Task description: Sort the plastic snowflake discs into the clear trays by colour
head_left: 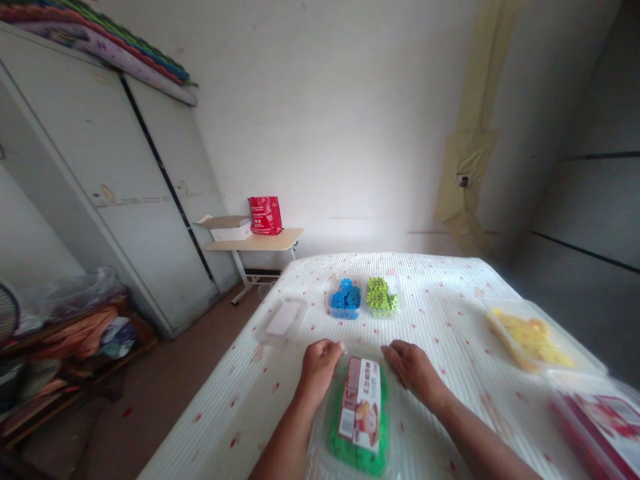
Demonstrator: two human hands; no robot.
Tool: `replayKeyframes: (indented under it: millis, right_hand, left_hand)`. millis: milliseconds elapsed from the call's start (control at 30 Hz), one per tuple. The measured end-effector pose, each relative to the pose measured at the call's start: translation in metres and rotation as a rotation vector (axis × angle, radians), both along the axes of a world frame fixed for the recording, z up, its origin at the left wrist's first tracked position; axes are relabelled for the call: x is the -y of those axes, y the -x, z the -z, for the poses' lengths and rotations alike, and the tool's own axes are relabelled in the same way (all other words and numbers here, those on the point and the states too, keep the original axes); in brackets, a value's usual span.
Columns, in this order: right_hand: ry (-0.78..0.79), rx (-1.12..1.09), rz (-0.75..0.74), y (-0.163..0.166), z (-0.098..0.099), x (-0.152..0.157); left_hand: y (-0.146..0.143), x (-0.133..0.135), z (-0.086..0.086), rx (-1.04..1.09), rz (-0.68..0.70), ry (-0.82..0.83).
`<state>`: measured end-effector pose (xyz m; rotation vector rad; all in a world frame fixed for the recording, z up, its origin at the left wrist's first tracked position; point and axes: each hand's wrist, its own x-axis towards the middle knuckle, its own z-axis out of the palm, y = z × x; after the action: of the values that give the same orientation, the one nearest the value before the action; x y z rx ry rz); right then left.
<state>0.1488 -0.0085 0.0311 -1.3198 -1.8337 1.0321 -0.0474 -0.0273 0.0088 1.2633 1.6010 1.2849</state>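
Observation:
A clear plastic box (361,413) full of green pieces, with a red and white label on its lid, lies on the bed (440,313) right in front of me. My left hand (320,365) grips its far left corner with curled fingers. My right hand (407,363) grips its far right corner the same way. Further back stand an open tub of blue pieces (345,299) and an open tub of light green pieces (381,296), side by side. A clear lid (283,320) lies to their left.
A clear box of yellow pieces (535,340) sits at the right, with a red-labelled box (605,420) nearer me. A small side table (255,243) carries a red bag and a cardboard box. White wardrobes stand left, clutter on the floor beside them.

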Motion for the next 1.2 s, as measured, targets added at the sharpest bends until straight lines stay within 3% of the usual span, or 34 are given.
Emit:
replayKeyframes:
  millis: [467, 600, 767, 867, 1100, 1200]
  right_hand:
    - [0.19, -0.14, 0.06, 0.007, 0.005, 0.0]
    - [0.124, -0.071, 0.072, 0.007, 0.009, 0.0]
    - [-0.088, -0.007, 0.117, 0.007, 0.017, 0.0]
    - [-0.105, -0.02, 0.098, 0.006, 0.018, 0.002]
    - [0.027, -0.085, 0.066, 0.0, 0.007, 0.015]
    - [0.188, -0.091, 0.026, -0.006, 0.01, 0.026]
  left_hand:
    - [0.002, -0.002, 0.005, 0.021, 0.013, 0.013]
    - [0.001, -0.002, 0.007, 0.031, 0.011, 0.007]
    - [0.002, -0.002, 0.01, 0.027, 0.021, -0.008]
    - [0.002, -0.002, 0.007, 0.02, 0.027, -0.013]
    - [0.005, 0.007, -0.005, 0.035, 0.023, -0.04]
    - [0.013, 0.021, -0.011, 0.091, 0.129, 0.036]
